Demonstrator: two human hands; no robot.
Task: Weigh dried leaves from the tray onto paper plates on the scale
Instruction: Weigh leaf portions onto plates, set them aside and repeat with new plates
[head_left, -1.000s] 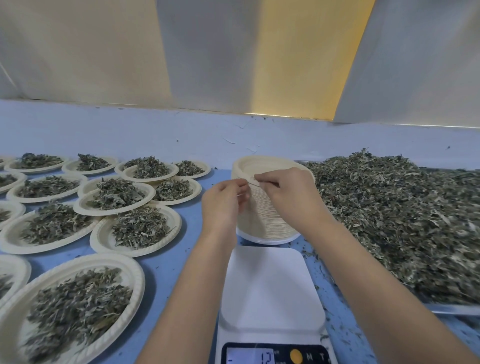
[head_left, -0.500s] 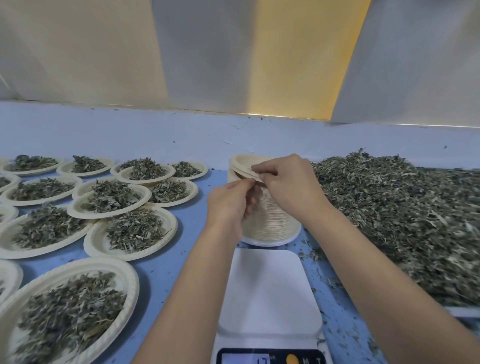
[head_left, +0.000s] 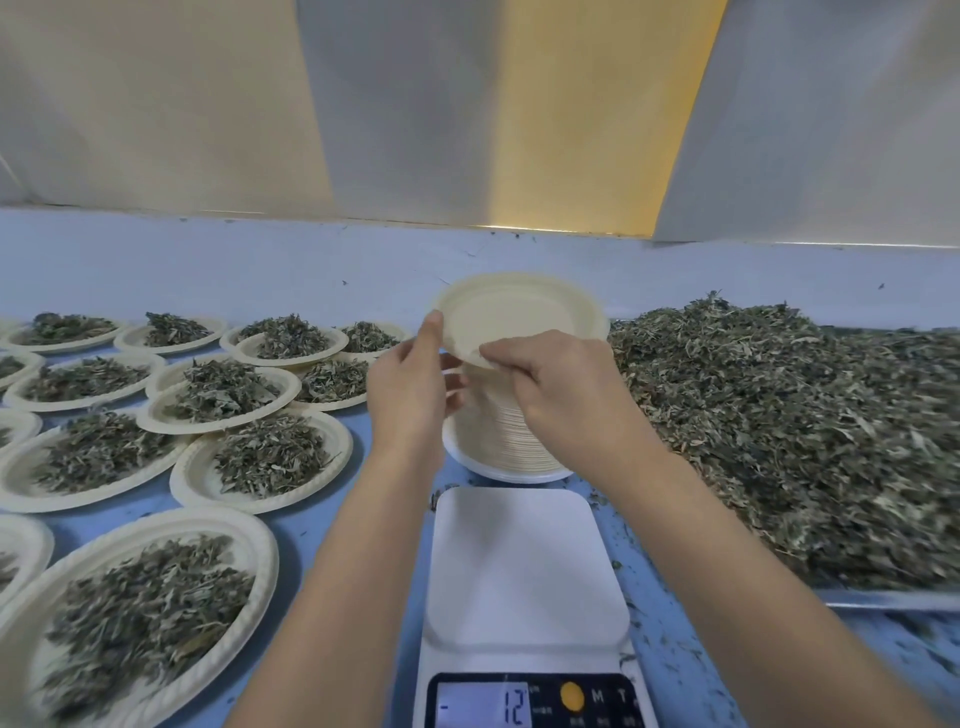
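A cream paper plate (head_left: 519, 312) is lifted and tilted above the stack of paper plates (head_left: 498, 431). My right hand (head_left: 556, 384) pinches its near rim, and my left hand (head_left: 410, 384) holds its left edge. The white scale (head_left: 524, 566) sits in front of the stack with a bare platform; its display (head_left: 488, 704) reads 12. A large heap of dried leaves (head_left: 789, 415) fills the metal tray (head_left: 893, 597) at the right.
Several paper plates with leaf portions (head_left: 260, 462) cover the blue table (head_left: 306, 540) on the left, some overlapping. Leaf crumbs are scattered on the table right of the scale. A pale wall rises behind the table.
Both hands worked at the top of the stack, then lifted one plate free. It now tilts up above the stack.
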